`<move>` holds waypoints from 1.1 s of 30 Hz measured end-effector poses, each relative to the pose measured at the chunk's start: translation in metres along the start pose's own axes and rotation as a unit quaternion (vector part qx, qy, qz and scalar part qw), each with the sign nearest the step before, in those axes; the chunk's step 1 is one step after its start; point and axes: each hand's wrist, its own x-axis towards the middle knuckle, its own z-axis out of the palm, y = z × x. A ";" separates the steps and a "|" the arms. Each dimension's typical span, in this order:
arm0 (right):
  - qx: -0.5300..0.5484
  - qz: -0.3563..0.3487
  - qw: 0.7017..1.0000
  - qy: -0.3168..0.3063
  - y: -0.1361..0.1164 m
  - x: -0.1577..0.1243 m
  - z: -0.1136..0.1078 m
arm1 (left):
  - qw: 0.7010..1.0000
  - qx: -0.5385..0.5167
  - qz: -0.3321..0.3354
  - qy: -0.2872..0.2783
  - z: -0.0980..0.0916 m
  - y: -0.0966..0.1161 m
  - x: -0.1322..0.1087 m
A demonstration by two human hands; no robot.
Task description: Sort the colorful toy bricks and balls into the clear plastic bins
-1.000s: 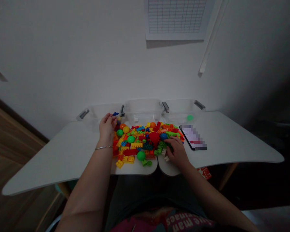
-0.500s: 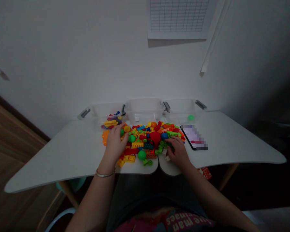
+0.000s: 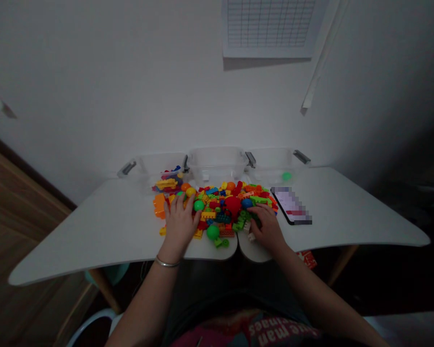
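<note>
A heap of toy building bricks (image 3: 222,218) and small balls lies across the middle of the white table. My left hand (image 3: 180,219) rests palm down on the heap's left side, fingers spread, beside a green ball (image 3: 198,205) and a yellow ball (image 3: 190,192). On the right edge of the heap is my right hand (image 3: 268,226), its fingers bent and the thumb apart. Its fingertips are at a blue ball (image 3: 246,203) and green bricks (image 3: 241,220); no held piece shows. A red ball (image 3: 233,206) sits between the hands.
Along the wall stand three clear plastic bins: the left bin (image 3: 146,161) holds colourful pieces, the middle bin (image 3: 217,156) a small white piece, the right bin (image 3: 269,159) a green ball. A phone (image 3: 290,206) lies right of the heap. A gap splits the table's front edge.
My left hand has moved right and slightly down over the heap, uncovering an orange ball near the left bin. My right hand has stayed about where it was.
</note>
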 end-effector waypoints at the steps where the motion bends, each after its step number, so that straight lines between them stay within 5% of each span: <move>1: 0.000 0.002 1.000 0.000 0.000 0.000 0.000 | 1.000 0.003 0.001 0.002 0.000 0.001 0.001; 19: 0.004 -0.004 1.000 -0.005 -0.002 0.001 -0.002 | 0.999 -0.043 0.023 0.021 -0.006 -0.004 0.012; 33: -0.009 -0.015 1.000 0.000 -0.004 0.001 -0.002 | 0.990 -0.005 -0.137 0.033 -0.011 -0.025 -0.014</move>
